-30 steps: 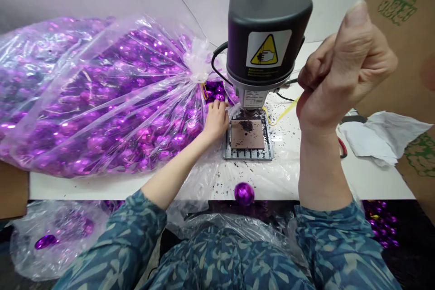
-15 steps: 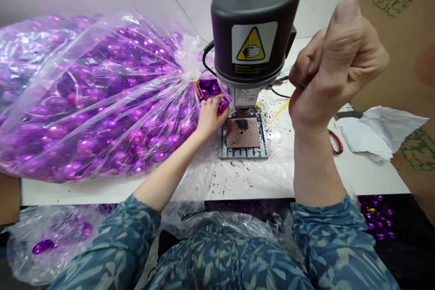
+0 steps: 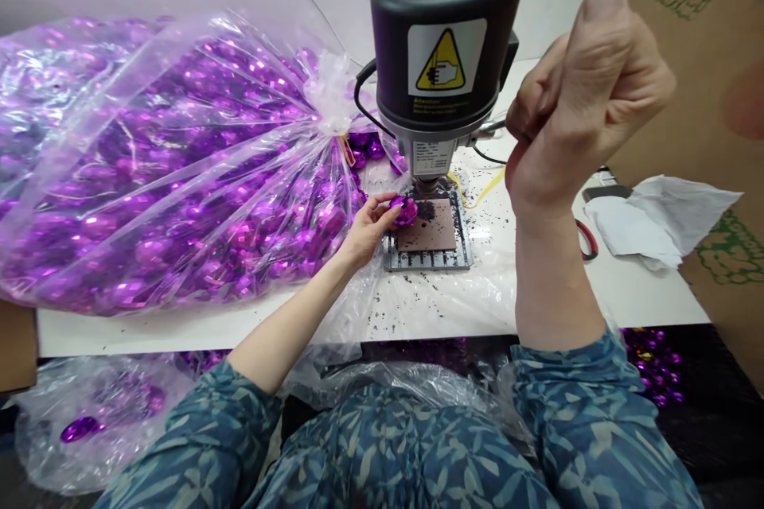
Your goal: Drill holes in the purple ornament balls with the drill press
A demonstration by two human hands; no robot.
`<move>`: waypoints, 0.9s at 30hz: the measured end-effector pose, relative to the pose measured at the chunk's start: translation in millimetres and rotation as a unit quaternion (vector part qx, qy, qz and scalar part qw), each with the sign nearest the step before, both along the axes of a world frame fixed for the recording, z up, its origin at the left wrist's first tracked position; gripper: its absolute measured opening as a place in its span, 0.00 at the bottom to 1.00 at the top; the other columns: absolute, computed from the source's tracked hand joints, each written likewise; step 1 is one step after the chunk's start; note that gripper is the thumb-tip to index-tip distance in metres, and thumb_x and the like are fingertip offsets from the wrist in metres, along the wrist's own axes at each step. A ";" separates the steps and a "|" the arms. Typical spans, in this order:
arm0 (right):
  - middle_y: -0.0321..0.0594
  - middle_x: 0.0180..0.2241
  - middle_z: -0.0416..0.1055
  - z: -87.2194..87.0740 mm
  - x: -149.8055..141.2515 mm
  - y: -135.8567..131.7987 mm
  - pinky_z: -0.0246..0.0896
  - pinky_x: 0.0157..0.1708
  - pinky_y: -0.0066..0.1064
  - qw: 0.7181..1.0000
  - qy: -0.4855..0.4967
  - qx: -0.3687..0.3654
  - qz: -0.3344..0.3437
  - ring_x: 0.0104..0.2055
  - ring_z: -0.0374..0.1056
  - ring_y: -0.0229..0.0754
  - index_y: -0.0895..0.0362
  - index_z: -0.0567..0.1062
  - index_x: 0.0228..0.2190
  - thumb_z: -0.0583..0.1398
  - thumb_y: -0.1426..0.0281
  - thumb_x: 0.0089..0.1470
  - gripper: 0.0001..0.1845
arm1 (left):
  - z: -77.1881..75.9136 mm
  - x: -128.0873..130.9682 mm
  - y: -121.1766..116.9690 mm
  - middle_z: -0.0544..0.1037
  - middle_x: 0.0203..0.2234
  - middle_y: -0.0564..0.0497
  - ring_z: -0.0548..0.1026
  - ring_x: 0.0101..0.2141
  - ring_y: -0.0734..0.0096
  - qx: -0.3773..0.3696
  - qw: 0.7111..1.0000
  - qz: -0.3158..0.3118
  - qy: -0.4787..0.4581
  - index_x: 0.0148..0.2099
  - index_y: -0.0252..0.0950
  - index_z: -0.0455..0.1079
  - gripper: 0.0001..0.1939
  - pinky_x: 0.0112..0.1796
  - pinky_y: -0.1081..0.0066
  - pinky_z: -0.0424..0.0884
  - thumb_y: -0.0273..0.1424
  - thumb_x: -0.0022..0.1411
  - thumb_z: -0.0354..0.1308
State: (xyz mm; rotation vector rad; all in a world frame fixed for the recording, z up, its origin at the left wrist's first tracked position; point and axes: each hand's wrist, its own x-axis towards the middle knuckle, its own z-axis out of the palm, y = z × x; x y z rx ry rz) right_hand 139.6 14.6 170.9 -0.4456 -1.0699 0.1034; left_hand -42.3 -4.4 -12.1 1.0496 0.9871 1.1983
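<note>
My left hand (image 3: 371,229) pinches a shiny purple faceted bauble (image 3: 404,211) between thumb and fingers. The bauble is at the left edge of a brown square board (image 3: 438,232), which lies on the slotted metal base (image 3: 430,260) of a drill press (image 3: 447,48). Dark shavings and a small hole mark the board. Raised on the right, my right hand (image 3: 588,95) is closed in a fist; a metal lever (image 3: 494,127) runs from the press towards it, its end hidden by the fingers. The drill tip sits just above the board, partly obscured.
A large tied clear bag (image 3: 173,175) of purple baubles fills the left. More baubles (image 3: 370,149) lie behind my left hand. White paper (image 3: 650,227), red-handled pliers (image 3: 587,240) and a cardboard box (image 3: 704,111) are at right. Dark shavings litter the white table (image 3: 489,310).
My left hand has come back from the baubles behind, bringing one to the board's left edge. My right fist stays almost where it was. The camera view has shifted slightly.
</note>
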 end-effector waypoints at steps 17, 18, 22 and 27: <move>0.30 0.13 0.47 2.1 -2.5 -7.2 0.45 0.17 0.33 0.998 -0.007 -0.048 -0.038 0.14 0.43 0.29 0.52 0.51 0.18 0.47 0.29 0.50 0.40 | -15.9 22.2 0.8 0.85 0.46 0.44 0.83 0.44 0.61 0.164 0.962 -0.013 0.218 0.55 0.37 0.76 0.28 0.48 0.60 0.81 0.38 0.56 0.78; 0.30 0.13 0.48 2.1 -2.4 -7.4 0.45 0.18 0.34 0.998 -0.006 -0.049 -0.036 0.14 0.44 0.30 0.53 0.52 0.18 0.47 0.29 0.50 0.40 | -14.8 23.9 -1.0 0.84 0.47 0.44 0.82 0.46 0.61 0.180 0.955 -0.010 0.237 0.56 0.37 0.76 0.27 0.49 0.59 0.80 0.37 0.56 0.78; 0.29 0.14 0.50 0.3 -0.3 -5.6 0.44 0.18 0.33 1.000 -0.002 -0.012 0.007 0.14 0.46 0.29 0.54 0.56 0.17 0.58 0.38 0.53 0.35 | -14.3 29.5 -3.9 0.84 0.49 0.43 0.83 0.48 0.58 0.187 0.946 -0.017 0.263 0.58 0.37 0.74 0.27 0.51 0.56 0.82 0.37 0.60 0.76; 0.28 0.14 0.51 -6.6 1.0 -9.8 0.43 0.19 0.32 1.000 0.008 0.008 0.028 0.14 0.46 0.28 0.55 0.56 0.17 0.62 0.45 0.55 0.34 | -19.4 31.1 -2.2 0.84 0.49 0.42 0.84 0.48 0.58 0.165 0.959 -0.028 0.229 0.58 0.38 0.72 0.29 0.52 0.54 0.82 0.38 0.59 0.77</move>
